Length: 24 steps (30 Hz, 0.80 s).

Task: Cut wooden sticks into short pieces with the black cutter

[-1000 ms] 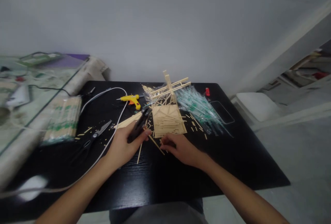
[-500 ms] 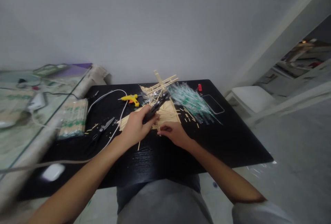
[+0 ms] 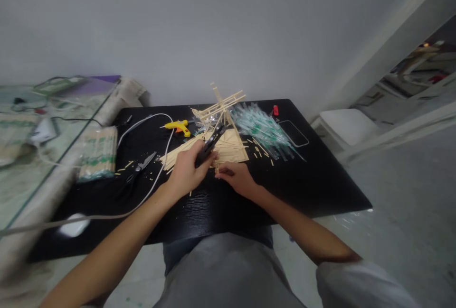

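My left hand (image 3: 188, 165) is closed round a long black object (image 3: 210, 146) that slants up and away over the pale wooden sticks; its kind is not clear. Close to its right, my right hand (image 3: 237, 176) has its fingertips pinched on a small piece of wooden stick (image 3: 217, 169), partly hidden by the fingers. Both hands are near each other above the front of a heap of loose wooden sticks (image 3: 178, 152) and a flat wooden panel (image 3: 233, 142). Behind them stands a lattice built of sticks (image 3: 223, 104).
On the black table (image 3: 285, 189) lie a yellow glue gun (image 3: 180, 126), black-handled scissors (image 3: 140, 168), torn green-and-clear wrappers (image 3: 263, 130), a red item (image 3: 275, 110) and a packed stick bundle (image 3: 98, 151). A white cable (image 3: 156, 189) runs across the left side. A white stool (image 3: 347, 130) stands right.
The view has tilted down slightly, so the table sits higher in the picture. My hands keep nearly the same places over the sticks, with the same holds.
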Each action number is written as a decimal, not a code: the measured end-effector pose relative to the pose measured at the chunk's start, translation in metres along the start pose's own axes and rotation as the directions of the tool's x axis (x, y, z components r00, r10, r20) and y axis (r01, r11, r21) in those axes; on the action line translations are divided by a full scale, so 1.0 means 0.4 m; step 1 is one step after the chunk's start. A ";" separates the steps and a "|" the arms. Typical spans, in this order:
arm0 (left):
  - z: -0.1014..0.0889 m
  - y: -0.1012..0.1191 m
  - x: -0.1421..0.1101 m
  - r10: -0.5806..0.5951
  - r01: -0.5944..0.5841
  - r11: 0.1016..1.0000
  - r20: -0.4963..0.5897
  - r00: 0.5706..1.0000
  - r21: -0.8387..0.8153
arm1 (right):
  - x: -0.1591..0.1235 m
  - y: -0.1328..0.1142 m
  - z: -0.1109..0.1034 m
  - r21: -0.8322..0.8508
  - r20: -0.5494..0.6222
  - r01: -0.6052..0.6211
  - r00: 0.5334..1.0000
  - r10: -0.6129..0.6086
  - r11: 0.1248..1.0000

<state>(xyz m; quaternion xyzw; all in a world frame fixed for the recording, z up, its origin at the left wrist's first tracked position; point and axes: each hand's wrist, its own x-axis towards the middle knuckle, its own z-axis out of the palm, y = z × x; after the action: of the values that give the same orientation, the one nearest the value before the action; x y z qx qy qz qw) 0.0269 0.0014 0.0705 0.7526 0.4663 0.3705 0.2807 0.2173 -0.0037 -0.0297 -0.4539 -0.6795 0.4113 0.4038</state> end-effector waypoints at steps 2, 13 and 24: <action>0.001 0.002 -0.001 0.017 -0.017 1.000 0.003 1.000 -0.002 | -0.002 0.002 -0.001 -0.011 0.001 -0.004 1.000 0.004 1.000; 0.002 0.023 -0.009 0.068 -0.070 0.996 0.044 0.997 0.058 | -0.007 -0.004 -0.008 -0.119 0.035 0.041 0.999 -0.037 0.992; 0.003 0.024 -0.006 0.107 -0.110 0.991 0.043 0.993 0.077 | -0.010 0.018 -0.003 -0.025 0.013 -0.011 1.000 0.012 1.000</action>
<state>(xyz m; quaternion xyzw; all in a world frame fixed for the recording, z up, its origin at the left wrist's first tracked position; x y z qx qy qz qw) 0.0319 -0.0047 0.0764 0.7945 0.4333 0.3518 0.2392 0.2216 -0.0056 -0.0368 -0.4600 -0.6845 0.4082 0.3915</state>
